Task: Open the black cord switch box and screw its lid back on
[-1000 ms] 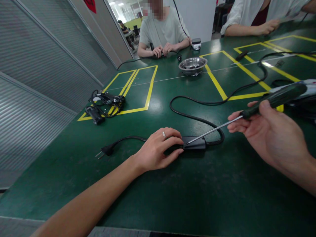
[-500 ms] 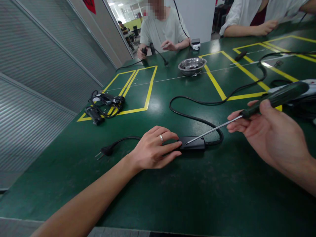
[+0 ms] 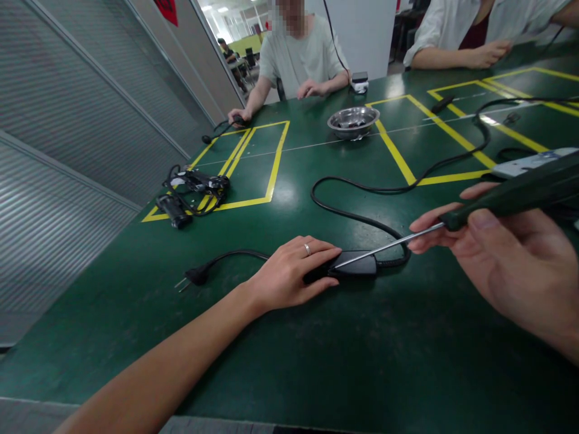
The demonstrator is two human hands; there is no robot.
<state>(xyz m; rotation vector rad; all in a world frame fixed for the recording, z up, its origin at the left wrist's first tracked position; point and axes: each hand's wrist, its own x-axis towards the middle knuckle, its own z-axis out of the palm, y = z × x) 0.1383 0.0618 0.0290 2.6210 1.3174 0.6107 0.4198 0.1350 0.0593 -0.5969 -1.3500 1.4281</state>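
A black power adapter (image 3: 359, 265) lies on the green table. My left hand (image 3: 294, 271), with a ring on one finger, covers its left part and grips it between thumb and fingers. From under that hand a cord runs left to a two-pin plug (image 3: 197, 276). My right hand (image 3: 506, 259) is closed round a screwdriver (image 3: 515, 190) with a dark green handle. Its steel shaft slants down to the left, the tip touching the top of the adapter beside my left fingers. Out of the adapter's right end comes a black cable (image 3: 362, 188).
Bundled black cables and a black block (image 3: 194, 193) lie at left. A metal bowl (image 3: 353, 122) with small parts stands farther back. Two people sit across, one holding a black corded item (image 3: 239, 120). A white object (image 3: 534, 163) lies behind my right hand.
My left hand has slid right along the adapter. The screwdriver's handle has come nearer to me and its tip slightly left. A person opposite has put the corded item down to the left.
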